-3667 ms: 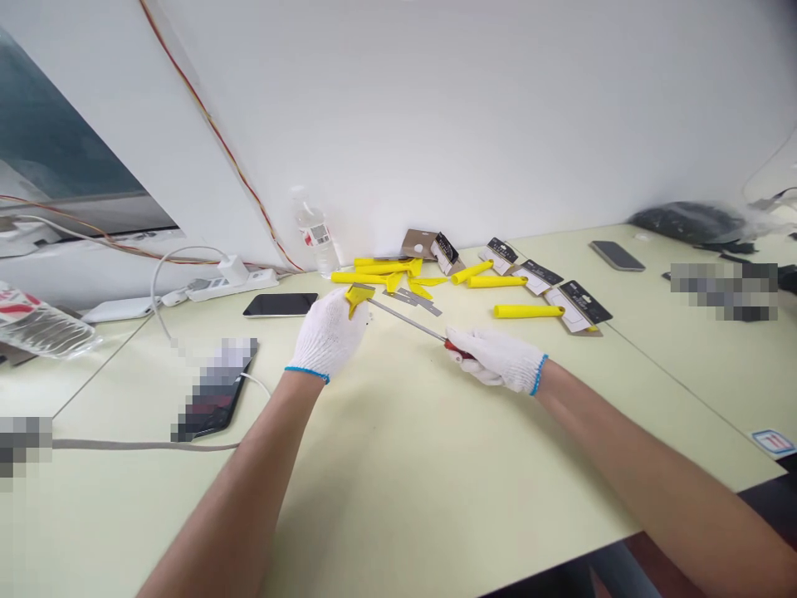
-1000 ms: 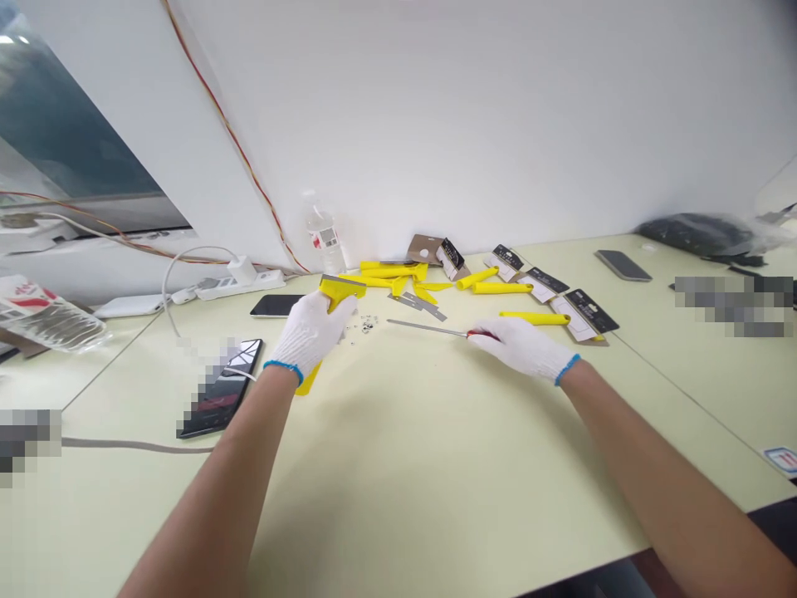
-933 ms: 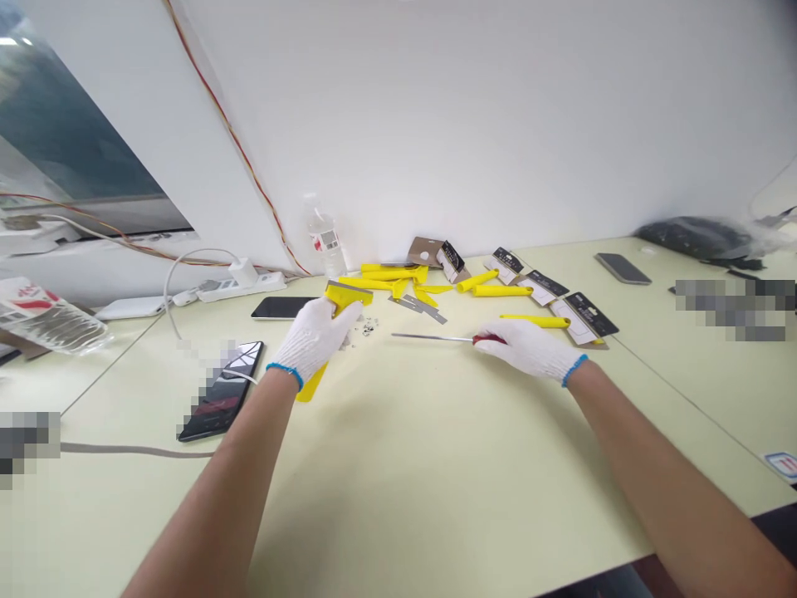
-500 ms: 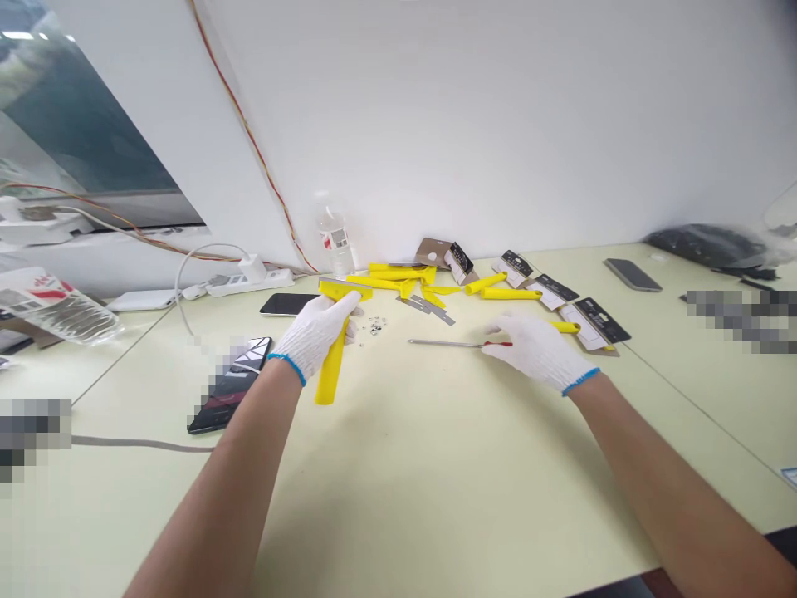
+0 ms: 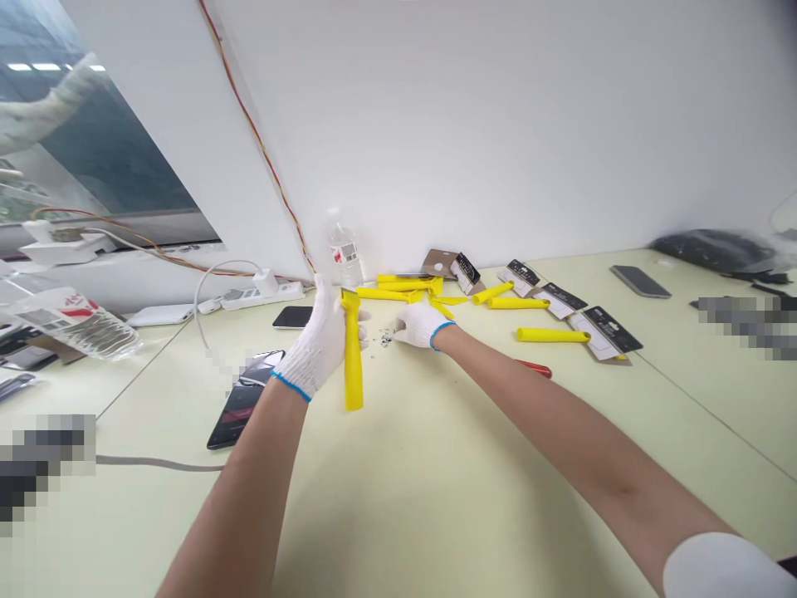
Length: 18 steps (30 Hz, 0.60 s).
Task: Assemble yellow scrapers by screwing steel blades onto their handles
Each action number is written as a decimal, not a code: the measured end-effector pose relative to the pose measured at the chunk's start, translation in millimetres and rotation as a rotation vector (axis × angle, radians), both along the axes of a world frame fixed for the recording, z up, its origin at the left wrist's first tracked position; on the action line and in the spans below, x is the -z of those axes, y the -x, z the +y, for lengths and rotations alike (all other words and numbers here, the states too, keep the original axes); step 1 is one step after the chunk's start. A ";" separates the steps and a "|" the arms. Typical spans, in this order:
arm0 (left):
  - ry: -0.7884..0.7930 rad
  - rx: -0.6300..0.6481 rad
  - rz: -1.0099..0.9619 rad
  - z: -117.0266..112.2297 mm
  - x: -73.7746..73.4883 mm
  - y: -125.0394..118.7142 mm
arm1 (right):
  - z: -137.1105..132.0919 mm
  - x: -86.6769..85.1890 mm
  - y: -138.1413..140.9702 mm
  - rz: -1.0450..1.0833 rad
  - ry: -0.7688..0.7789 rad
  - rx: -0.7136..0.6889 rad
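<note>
My left hand (image 5: 324, 336), in a white knit glove with a blue cuff, holds a yellow scraper (image 5: 353, 357) nearly upright, its head edge-on to me. The thumb points up while the fingers wrap behind the scraper. My right hand (image 5: 418, 325), gloved alike, is down on the table at a small pile of tiny metal screws or nuts (image 5: 385, 339). Its fingertips are pinched together; whatever is between them is too small to make out. Below my right forearm shows the red handle of a screwdriver (image 5: 535, 368); the arm hides its shaft.
Several yellow scraper parts (image 5: 398, 284) lie towards the wall, with yellow handles (image 5: 553, 335) and cardboard packages (image 5: 605, 332) to the right. A water bottle (image 5: 345, 249) stands behind. Phones (image 5: 246, 403) and a power strip (image 5: 265, 292) are on the left, another phone (image 5: 640, 281) far right.
My right hand has left the screwdriver on the table and moved left to the small metal parts. My left hand has turned the scraper so its head faces edge-on.
</note>
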<state>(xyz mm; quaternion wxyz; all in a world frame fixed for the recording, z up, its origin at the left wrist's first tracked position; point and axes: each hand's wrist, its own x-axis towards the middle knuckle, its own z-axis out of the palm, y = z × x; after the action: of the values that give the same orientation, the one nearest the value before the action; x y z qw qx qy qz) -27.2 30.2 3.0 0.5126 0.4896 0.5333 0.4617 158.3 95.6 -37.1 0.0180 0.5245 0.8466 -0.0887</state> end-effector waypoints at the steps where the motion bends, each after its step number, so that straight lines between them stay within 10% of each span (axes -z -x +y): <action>1: 0.034 -0.001 -0.086 -0.6 -1.0 0.9 | 1.5 0.9 2.4 -0.005 0.005 0.014; 5: 0.172 -0.107 -0.265 5.4 4.6 2.1 | -0.1 -1.2 10.2 -0.016 0.018 0.081; 18: -0.320 -0.159 0.458 -14.2 15.8 -0.9 | -10.4 -17.6 11.5 0.053 0.114 0.079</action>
<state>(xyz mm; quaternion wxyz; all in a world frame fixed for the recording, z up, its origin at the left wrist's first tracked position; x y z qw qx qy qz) -26.3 15.9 -12.8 0.2573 0.6123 0.5921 0.4563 146.8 85.2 -19.5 0.0220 0.5529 0.8191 -0.1511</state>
